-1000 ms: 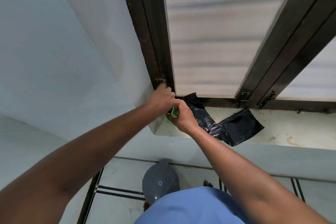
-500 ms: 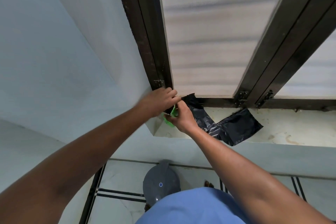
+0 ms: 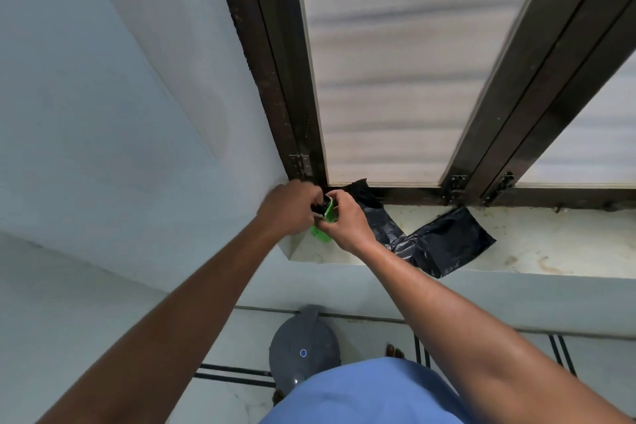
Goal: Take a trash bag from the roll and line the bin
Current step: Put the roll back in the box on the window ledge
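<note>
both hands (image 3: 289, 208) (image 3: 346, 224) grip the green-wrapped bag roll (image 3: 325, 217) over the sill (image 3: 550, 251); black bag (image 3: 447, 244) lies there; bin (image 3: 304, 351) below.

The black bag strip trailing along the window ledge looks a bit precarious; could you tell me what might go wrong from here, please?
1. The black bag strip already overhangs the front of the ledge; a tug from the hands could drag it off onto the floor.
2. Both the left hand and the right hand pinch the small green-wrapped roll together, so the bag may tear unevenly rather than at a seam.
3. The bin below has its lid shut, so the bag cannot go in yet.
</note>
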A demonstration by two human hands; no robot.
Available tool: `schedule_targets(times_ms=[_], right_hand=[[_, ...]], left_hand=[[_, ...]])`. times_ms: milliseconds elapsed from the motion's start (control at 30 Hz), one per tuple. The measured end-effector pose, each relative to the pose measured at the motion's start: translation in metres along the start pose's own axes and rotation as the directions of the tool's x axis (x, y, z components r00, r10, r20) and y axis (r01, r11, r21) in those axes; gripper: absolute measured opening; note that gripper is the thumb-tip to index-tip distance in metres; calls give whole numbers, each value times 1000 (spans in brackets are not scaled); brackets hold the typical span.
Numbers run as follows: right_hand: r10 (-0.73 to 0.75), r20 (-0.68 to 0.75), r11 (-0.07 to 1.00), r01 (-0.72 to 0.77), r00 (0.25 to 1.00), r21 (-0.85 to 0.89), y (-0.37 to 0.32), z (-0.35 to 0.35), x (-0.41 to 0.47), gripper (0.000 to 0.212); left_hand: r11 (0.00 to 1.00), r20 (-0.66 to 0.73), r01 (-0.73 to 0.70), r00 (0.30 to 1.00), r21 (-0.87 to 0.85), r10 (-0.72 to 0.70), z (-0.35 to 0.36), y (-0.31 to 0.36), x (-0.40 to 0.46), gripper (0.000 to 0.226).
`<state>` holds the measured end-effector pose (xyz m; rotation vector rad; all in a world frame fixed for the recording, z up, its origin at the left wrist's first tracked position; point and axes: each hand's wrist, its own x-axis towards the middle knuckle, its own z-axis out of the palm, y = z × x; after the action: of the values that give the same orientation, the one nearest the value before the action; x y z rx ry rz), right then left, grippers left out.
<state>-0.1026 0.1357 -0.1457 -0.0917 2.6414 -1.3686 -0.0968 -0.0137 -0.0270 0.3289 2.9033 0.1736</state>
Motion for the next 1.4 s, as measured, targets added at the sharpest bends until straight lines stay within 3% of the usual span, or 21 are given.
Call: schedule_targets(times_ms=[67,167,233,300,367,433,467,567,633,667,733,867,933,1000,1100,1200,1400], right_hand=[[1,17,1000,-1,1000,-5,0,0,-1,66],[35,-16,999,-35,999,15,0,1,-2,69],[71,-48,995,-67,996,73,1,1,-4,72],[133,-90,983,-119,987,139,5,2,-5,75],[195,-140,966,-165,971,201,7,0,-8,75],[246,-145,947,-205,959,248,9,-3,-15,79],[267,-119,930,-223,956,294,7,-4,-19,82],[327,-17,802,-268,945,534,3,-8,-28,79],[368,47,660,-296,929,691,-4,-13,-29,63],[386,83,598,-318,919,736,-8,-17,-31,56],[399,107,573,-339,911,746,-9,-23,-33,54],[312,47,730,-271,949,627,1,-19,-36,25],[270,38,801,-246,962,545,6,-19,-35,28],[229,33,847,-216,973,485,6,-21,-33,34],[184,40,894,-184,982,408,5,-25,-30,39],[153,60,905,-164,986,392,1,-29,-31,43],[136,48,924,-144,990,353,-3,-42,-30,22]], left_hand=[[998,54,56,997,-6,-56,7,1,-1,35],[952,-174,209,952,-222,-250,16,14,-8,28],[855,-132,343,898,-389,-421,26,20,-14,27],[650,108,487,840,-584,-532,42,22,-16,34],[287,351,569,754,-770,-555,55,19,-20,41],[-73,476,512,726,-856,-496,65,19,-22,35],[-192,491,457,741,-868,-457,69,19,-22,32],[-317,439,325,797,-891,-416,73,19,-25,35],[-371,423,273,802,-888,-422,73,16,-24,30],[-390,425,262,798,-883,-426,75,14,-23,28],[-371,414,263,805,-891,-425,80,11,-20,26],[-174,344,296,810,-939,-475,92,8,-9,22],[-100,305,298,799,-949,-518,95,5,-6,29],[-88,317,316,809,-945,-495,91,2,-4,50],[-53,345,353,853,-934,-391,76,3,-7,45],[-33,345,361,854,-932,-389,68,4,-7,41],[-29,312,331,850,-943,-425,70,8,-6,43]])
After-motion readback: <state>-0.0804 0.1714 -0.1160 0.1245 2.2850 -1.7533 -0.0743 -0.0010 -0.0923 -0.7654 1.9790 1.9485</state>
